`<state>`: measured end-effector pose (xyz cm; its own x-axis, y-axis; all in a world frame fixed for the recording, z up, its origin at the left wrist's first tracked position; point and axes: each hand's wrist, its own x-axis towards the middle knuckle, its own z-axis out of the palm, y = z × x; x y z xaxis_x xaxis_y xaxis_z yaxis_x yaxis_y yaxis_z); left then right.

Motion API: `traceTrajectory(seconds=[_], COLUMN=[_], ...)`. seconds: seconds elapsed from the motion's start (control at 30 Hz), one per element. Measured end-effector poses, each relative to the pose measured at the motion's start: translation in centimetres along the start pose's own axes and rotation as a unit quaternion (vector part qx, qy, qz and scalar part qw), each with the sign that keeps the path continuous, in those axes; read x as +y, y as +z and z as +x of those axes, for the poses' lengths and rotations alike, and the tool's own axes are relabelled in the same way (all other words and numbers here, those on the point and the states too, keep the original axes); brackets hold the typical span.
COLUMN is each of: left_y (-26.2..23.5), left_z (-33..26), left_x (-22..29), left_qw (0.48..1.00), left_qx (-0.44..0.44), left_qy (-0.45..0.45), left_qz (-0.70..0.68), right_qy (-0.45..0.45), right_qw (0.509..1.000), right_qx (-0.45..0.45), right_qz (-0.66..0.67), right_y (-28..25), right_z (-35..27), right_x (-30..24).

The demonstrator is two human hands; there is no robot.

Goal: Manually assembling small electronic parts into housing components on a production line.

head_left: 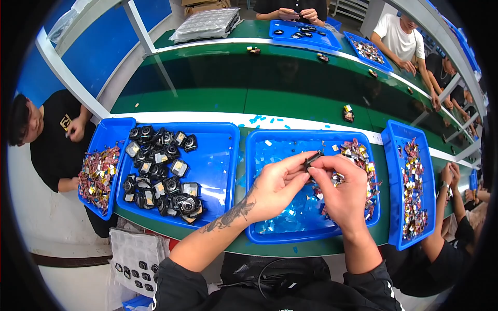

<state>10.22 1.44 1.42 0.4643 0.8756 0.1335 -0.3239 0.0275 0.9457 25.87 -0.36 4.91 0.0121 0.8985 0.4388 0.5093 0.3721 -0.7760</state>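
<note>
Fingertips [305,177] of the left hand [280,185] and the right hand [343,187] pinch a small black part [313,157] between them, the two hands nearly touching above a blue tray in the middle [282,240] on a green table [382,234]. The part's finer details are hidden by the fingers. Below the hands, blue film pieces [282,215] are scattered across the tray's floor, while a pile of small parts in red, yellow and white [357,149] fills its right side.

Just to the left, a wide blue tray [213,160] holds a heap of rounded black housings [155,173], several with pale squares on them, gathered in its left half. At the far left, a narrow blue tray [113,126] brims with more small multicolored pieces [101,179]; to the right, another long tray [392,153] carries a similar load [414,199]. More blue flecks [270,122] dot the white rail beyond the middle tray, and a lone small component [348,114] lies on the green surface past it.

Nearby, a co-worker in black [61,140] is at the left end, another [293,9] handles something small at the far side behind a tray of black pieces [306,34], and a third in a white shirt [398,39] is at the far right.
</note>
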Motion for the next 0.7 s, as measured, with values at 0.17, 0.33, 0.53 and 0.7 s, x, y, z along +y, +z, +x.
traceTrajectory(seconds=[0.17,0.33,0.53,0.7], left_y=[0.1,0.0,0.0,0.2], left_z=[-0.2,0.0,0.3,-0.1], left_x=[0.5,0.2,0.7,0.0], left_qw=[0.999,1.000,0.996,0.994], left_qx=[-0.022,-0.005,0.065,0.031], left_qy=[-0.012,-0.009,0.003,0.079], left_qz=[0.021,0.024,-0.065,0.070], right_qy=[0.019,0.018,0.139,0.175], right_qw=[0.999,0.994,0.961,0.949], right_qx=[-0.016,-0.021,0.010,-0.056], right_qz=[-0.023,-0.107,0.238,0.255], right_y=[-0.4,-0.7,-1.5,-2.0], right_z=[0.0,0.4,-1.2,-2.3], right_x=[-0.1,0.2,0.9,1.5])
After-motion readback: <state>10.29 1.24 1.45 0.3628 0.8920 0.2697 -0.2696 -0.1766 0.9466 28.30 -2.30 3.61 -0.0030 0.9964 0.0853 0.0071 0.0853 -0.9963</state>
